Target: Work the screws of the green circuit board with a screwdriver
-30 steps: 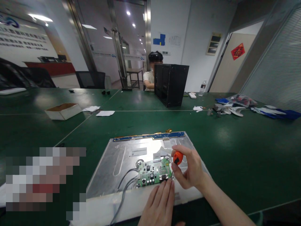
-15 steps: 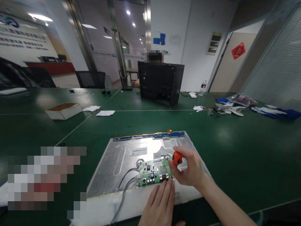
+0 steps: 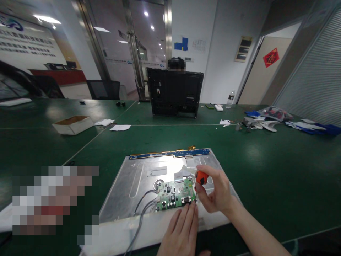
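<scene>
My right hand (image 3: 217, 188) pinches the orange and black handle of a short screwdriver (image 3: 201, 177) between thumb and fingers. Its thin shaft points down at the lower right corner of a green circuit board (image 3: 176, 192). My left hand (image 3: 182, 229) lies flat, fingers stretched out, with the fingertips at the board's lower right edge. The board sits on the metal back of a display panel (image 3: 119, 199), and grey cables (image 3: 140, 224) run from its left side. A blue circuit strip (image 3: 170, 154) lines the panel's far edge.
Across the green table (image 3: 149, 138), a person stands or sits behind an upright black monitor casing (image 3: 176, 92). An open box (image 3: 73, 126) and paper (image 3: 120, 127) lie to the left. Bags and scraps (image 3: 274, 113) and a bottle (image 3: 230, 99) are at the right. A blurred-out area covers the lower left.
My right hand has tilted the screwdriver slightly, and its shaft now shows beneath the handle. The black casing across the table has turned to face me more squarely. My left hand stays put.
</scene>
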`<state>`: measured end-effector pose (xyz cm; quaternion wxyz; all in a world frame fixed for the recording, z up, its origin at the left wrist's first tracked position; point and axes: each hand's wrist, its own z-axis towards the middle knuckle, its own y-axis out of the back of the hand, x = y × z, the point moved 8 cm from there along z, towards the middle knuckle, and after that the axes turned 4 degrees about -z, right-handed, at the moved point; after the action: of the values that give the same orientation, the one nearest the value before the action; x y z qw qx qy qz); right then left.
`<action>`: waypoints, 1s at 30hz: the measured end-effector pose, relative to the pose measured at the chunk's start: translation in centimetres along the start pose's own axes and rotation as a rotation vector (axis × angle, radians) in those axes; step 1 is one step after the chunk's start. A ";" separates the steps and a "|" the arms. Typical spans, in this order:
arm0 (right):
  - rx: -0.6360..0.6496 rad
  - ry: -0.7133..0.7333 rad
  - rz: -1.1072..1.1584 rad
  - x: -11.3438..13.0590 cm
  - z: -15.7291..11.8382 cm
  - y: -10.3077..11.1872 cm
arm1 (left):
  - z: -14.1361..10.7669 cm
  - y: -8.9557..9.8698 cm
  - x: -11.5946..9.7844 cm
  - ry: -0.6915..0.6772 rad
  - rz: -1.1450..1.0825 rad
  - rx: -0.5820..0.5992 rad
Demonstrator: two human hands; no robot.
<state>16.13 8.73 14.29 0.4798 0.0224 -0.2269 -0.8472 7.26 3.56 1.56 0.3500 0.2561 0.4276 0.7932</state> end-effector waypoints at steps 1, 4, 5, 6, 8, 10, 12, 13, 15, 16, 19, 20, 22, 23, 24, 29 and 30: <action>-0.005 -0.002 -0.012 0.0 0.0 0.1 | 0.0 0.1 0.0 0.001 0.000 -0.004; -0.021 0.001 -0.032 0.0 0.0 0.2 | 0.1 0.3 -0.1 -0.010 0.005 -0.009; -0.024 0.004 -0.036 0.0 -0.1 0.2 | 0.2 0.4 -0.1 -0.012 0.008 -0.009; -0.026 0.007 -0.043 0.0 -0.1 0.2 | 0.3 0.4 -0.1 -0.013 0.012 -0.009; -0.021 0.009 -0.060 0.0 -0.1 0.1 | 0.4 0.5 -0.1 -0.006 0.021 -0.013; -0.016 0.005 -0.081 -0.1 -0.2 0.0 | 0.5 0.6 -0.1 0.000 0.029 -0.018; -0.023 -0.001 -0.095 -0.2 -0.2 0.0 | 0.5 0.7 -0.2 -0.008 0.038 -0.026; -0.026 -0.003 -0.094 -0.3 -0.2 0.0 | 0.4 0.7 -0.3 -0.014 0.041 -0.028; -0.019 -0.005 -0.073 -0.3 -0.2 0.0 | 0.4 0.6 -0.3 -0.015 0.036 -0.025; -0.009 -0.005 -0.056 -0.3 -0.1 0.0 | 0.4 0.5 -0.3 -0.008 0.029 -0.020; 0.010 -0.006 -0.025 -0.2 0.0 0.0 | 0.4 0.5 -0.2 0.010 0.009 -0.020; 0.009 -0.010 -0.024 -0.2 0.1 0.1 | 0.4 0.6 -0.2 0.011 0.009 -0.025; 0.000 -0.021 -0.033 -0.3 0.2 0.2 | 0.5 0.7 -0.2 0.008 0.015 -0.038; -0.005 -0.027 -0.040 -0.3 0.2 0.2 | 0.5 0.7 -0.2 0.007 0.018 -0.039; -0.010 -0.029 -0.046 -0.2 0.2 0.3 | 0.4 0.7 -0.2 0.007 0.020 -0.036; -0.047 0.003 -0.065 -0.1 0.0 0.2 | 0.0 0.0 0.0 0.022 0.006 0.024; -0.047 0.010 -0.068 -0.1 0.0 0.1 | 0.0 -0.1 0.0 0.026 0.003 0.032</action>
<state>16.32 8.76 14.31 0.4522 0.0230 -0.2039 -0.8680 7.29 3.60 1.44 0.3391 0.2522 0.4444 0.7899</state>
